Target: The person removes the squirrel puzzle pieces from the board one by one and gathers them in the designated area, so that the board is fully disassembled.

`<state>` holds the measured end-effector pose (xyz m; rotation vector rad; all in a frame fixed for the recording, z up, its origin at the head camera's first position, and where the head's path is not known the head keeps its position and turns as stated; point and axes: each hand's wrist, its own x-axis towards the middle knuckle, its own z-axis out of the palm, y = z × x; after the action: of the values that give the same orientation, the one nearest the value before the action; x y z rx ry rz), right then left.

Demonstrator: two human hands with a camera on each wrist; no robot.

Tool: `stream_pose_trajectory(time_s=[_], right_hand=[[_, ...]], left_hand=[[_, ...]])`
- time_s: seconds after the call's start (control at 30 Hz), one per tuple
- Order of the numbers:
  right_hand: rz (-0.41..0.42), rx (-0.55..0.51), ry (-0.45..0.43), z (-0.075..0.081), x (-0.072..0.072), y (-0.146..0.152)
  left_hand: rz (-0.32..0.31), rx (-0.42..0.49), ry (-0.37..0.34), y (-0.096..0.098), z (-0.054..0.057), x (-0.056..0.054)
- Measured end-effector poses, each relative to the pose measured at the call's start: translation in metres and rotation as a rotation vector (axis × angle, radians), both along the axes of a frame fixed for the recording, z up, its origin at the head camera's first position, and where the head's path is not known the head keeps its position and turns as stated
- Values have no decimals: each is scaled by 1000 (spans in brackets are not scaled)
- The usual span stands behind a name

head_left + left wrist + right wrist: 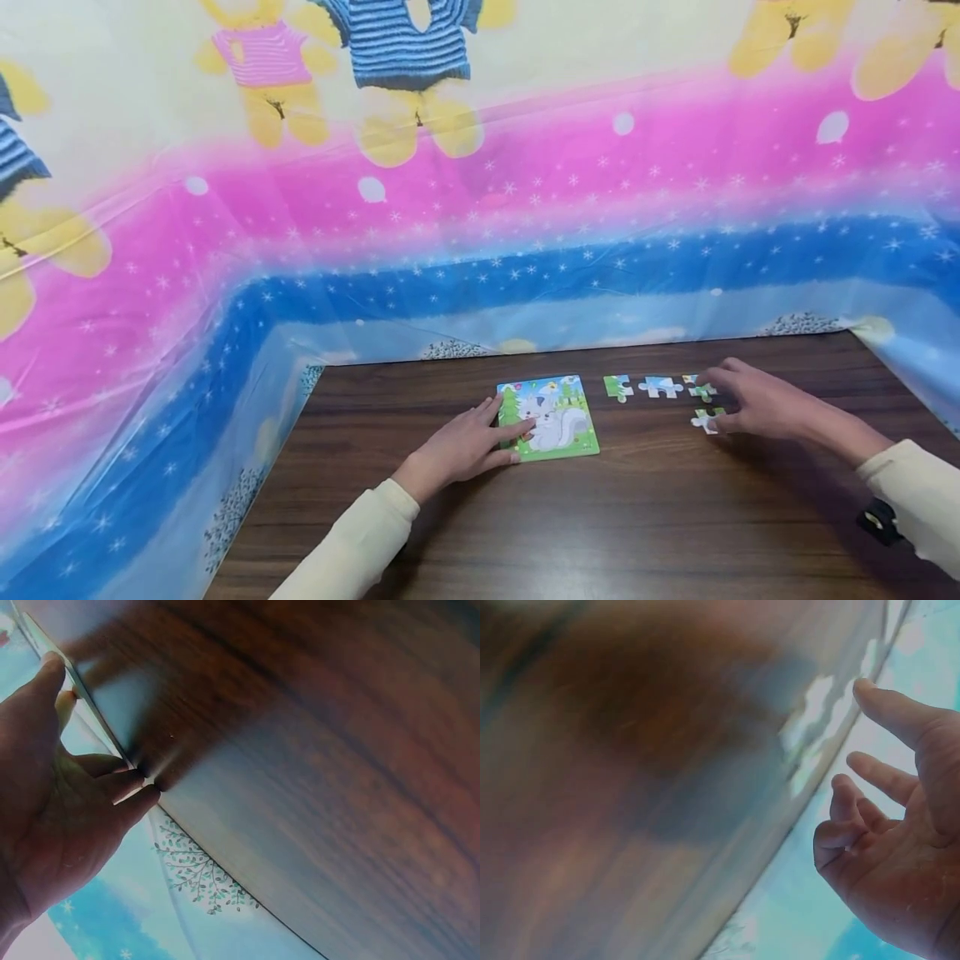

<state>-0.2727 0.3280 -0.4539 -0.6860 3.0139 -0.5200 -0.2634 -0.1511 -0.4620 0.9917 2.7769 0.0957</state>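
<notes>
A square jigsaw puzzle (562,437) with a grey-white squirrel on green lies at the middle of the table. My left hand (465,442) rests on its left side, fingers spread and thumb along the lower edge. Right of it lie loose pieces: a green one (617,387), a blue-and-white one (660,387), a green-and-white one (697,385) and a lower one (703,422). My right hand (765,406) is over the two rightmost pieces, partly covering them. In the right wrist view, thumb and index finger stand apart with nothing between them.
The dark wood-grain table (600,533) has its far edge just behind the puzzle and pieces. A patterned cloth (487,208) in pink, blue and cream hangs behind and along both sides. A black band (881,522) shows below the right sleeve.
</notes>
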Motion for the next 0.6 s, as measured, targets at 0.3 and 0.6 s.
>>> stream_pose_trajectory(time_s=[0.3, 0.6], right_hand=[[100, -15, -66, 22, -14, -73], [214, -121, -183, 21, -24, -147]], left_hand=[[23, 55, 38, -5, -6, -2], [39, 68, -3, -3, -9, -4]])
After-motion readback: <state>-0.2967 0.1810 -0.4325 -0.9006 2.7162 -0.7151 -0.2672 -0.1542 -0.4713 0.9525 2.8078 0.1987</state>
